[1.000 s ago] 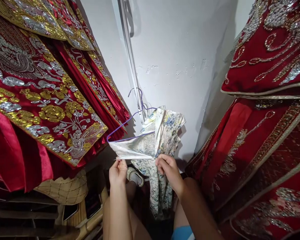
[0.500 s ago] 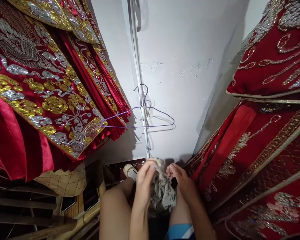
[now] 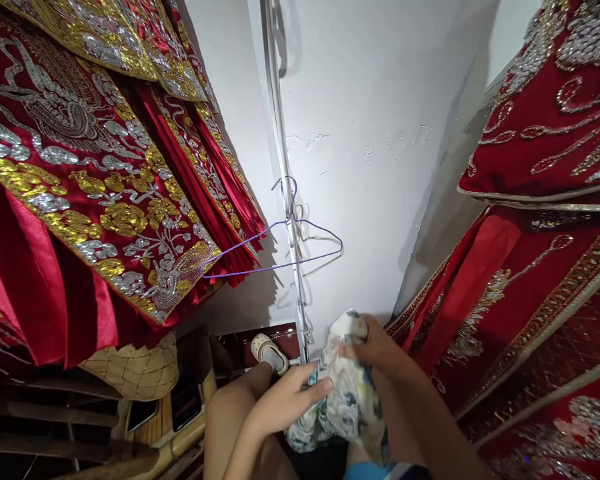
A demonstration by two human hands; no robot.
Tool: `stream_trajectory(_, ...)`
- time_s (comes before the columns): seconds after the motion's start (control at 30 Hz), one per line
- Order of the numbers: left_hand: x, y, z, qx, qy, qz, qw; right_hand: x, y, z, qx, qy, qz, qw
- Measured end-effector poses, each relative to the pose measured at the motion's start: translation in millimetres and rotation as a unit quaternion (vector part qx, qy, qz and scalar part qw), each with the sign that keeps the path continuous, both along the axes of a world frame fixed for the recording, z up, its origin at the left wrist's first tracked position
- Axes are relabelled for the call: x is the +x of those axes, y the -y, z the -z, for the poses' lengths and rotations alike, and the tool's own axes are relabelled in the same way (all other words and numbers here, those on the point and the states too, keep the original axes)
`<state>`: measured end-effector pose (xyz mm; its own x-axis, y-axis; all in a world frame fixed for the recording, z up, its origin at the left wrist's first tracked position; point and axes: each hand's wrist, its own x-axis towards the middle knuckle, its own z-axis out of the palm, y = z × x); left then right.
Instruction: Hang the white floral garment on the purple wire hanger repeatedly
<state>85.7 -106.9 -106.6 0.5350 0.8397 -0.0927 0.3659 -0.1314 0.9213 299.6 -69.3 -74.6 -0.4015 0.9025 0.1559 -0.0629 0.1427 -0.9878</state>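
Observation:
A crumpled piece of cloth (image 3: 343, 390), white with a green, blue and yellow floral print, is bunched up over my lap. My left hand (image 3: 293, 397) grips its left side, thumb on top and the other fingers underneath. Higher up on the right, my right hand (image 3: 370, 343) holds the cloth near its upper edge, with part of the fingers hidden. What kind of cloth item it is I cannot tell. Beyond my hands, a purple wire hanger (image 3: 273, 267) hangs by its hook on a metal rail (image 3: 283, 153) along the white wall.
Red garments with gold and silver sequins (image 3: 125, 220) hang at the left, and beaded red garments (image 3: 540, 160) at the right. On a bamboo chair (image 3: 160, 460) lie a phone (image 3: 143, 413) and a quilted cream item (image 3: 135, 367). My foot wears a beige clog (image 3: 267, 350).
The cloth is lifted and spread wider, its print now facing up. My left hand has moved lower onto its side; my right hand, apart before, now grips it. The hanger has tilted.

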Motion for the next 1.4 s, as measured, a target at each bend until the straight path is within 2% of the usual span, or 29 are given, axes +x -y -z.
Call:
stream_trajectory(0.1, -24.9, -1.4, 2.3, 0.053, -0.085, -0.034, 0.994, 8.3, -23.3, -16.7, 0.091, 0.048, 0.147, 0.984)
stream_trajectory(0.17, -42.9, -4.9, -3.1, 0.087, -0.094, -0.086, 0.988, 8.0, -40.0, -26.0, 0.135, 0.053, 0.195, 0.97)
stream_trajectory(0.23, -59.6, -9.3, -13.2, 0.105, -0.064, -0.135, 0.983, 3.4, -58.7, -34.6, 0.185, 0.057, 0.191, 0.962)
stream_trajectory(0.4, -82.5, -13.5, -48.3, 0.086, 0.07, -0.219, 0.969, -14.1, -114.6, -50.9, 0.289, 0.118, 0.103, 0.945)
stream_trajectory(0.47, -85.5, -12.6, -63.2, 0.108, 0.06, -0.223, 0.967, -19.4, -133.5, -51.2, 0.299, 0.144, 0.086, 0.939)
stream_trajectory(0.53, -89.4, -12.7, -76.6, 0.17, -0.005, -0.217, 0.961, -21.3, -143.6, -46.7, 0.282, 0.202, 0.068, 0.935)
stream_trajectory(0.63, -102.0, -20.2, -90.2, 0.28, -0.169, -0.211, 0.921, -16.7, -139.6, -36.2, 0.253, 0.276, 0.054, 0.926)
stream_trajectory(0.7, -114.0, -30.7, -93.5, 0.322, -0.256, -0.199, 0.89, -10.9, -129.9, -31.6, 0.26, 0.258, 0.077, 0.927)
stream_trajectory(0.77, -125.7, -43.4, -93.0, 0.341, -0.297, -0.185, 0.872, -6.5, -122.1, -30.6, 0.269, 0.215, 0.111, 0.932)
stream_trajectory(0.87, -138.3, -59.4, -89.7, 0.357, -0.31, -0.176, 0.863, -7.2, -119.6, -32.4, 0.256, 0.218, 0.102, 0.936)
stream_trajectory(0.97, -144.3, -64.2, -90.3, 0.329, -0.313, -0.164, 0.876, -13.7, -119.8, -30.4, 0.233, 0.246, 0.071, 0.938)
stream_trajectory(1.07, -144.4, -57.5, -96.4, 0.301, -0.326, -0.175, 0.879, -15.9, -111.8, -25.0, 0.212, 0.229, 0.122, 0.942)
stream_trajectory(1.2, -136.1, -47.4, -109.1, 0.331, -0.29, -0.206, 0.874, -5.3, -95.3, -26.6, 0.193, 0.234, 0.215, 0.928)
stream_trajectory(1.4, -122.8, -55.0, -135.3, 0.357, -0.317, -0.267, 0.837, 10.9, -82.0, -42.6, 0.205, 0.253, 0.233, 0.916)
